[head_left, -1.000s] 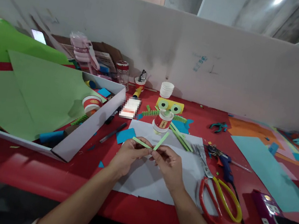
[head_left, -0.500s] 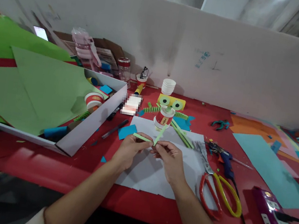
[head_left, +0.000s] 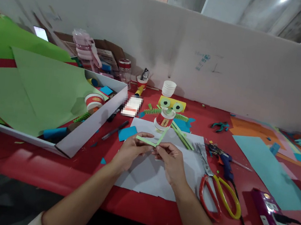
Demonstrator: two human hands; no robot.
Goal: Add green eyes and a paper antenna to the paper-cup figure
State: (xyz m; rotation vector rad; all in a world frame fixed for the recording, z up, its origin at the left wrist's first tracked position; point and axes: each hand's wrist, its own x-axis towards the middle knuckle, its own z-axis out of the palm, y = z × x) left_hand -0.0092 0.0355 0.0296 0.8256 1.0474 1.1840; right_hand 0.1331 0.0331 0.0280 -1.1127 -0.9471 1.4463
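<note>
Around the corner of a pale green paper V point(head_left: 146, 141), with 12 o'clock pointing away from the person, the red table point(head_left: 92, 189) reads like this, left to right.

Well out at 9 o'clock stands a white box point(head_left: 86, 129) with craft pieces in it. Nearer, between 9 and 10, lies a blue paper square point(head_left: 125, 134).

Next comes the left hand point(head_left: 133, 149), just beside that square, its thumb and fingers pinching the V's left leg from below. This leg's long axis runs from the corner toward just past 9 o'clock, along the left fingers. The other leg points to about 1 o'clock, toward a red-banded paper cup point(head_left: 163, 119) that stands at 12, beyond the hands.

The corner sits between both sets of fingertips, a little nearer the right hand point(head_left: 169, 157), whose thumb and forefinger pinch together there. The fingers hide the join, so it may be one folded strip or two strips meeting.

Under both hands is a white paper sheet point(head_left: 145, 178). At 2 o'clock lie loose green strips point(head_left: 182, 134); at 4, scissors point(head_left: 220, 194) with red and yellow handles; farther out near 3, a blue glue gun point(head_left: 225, 164).
</note>
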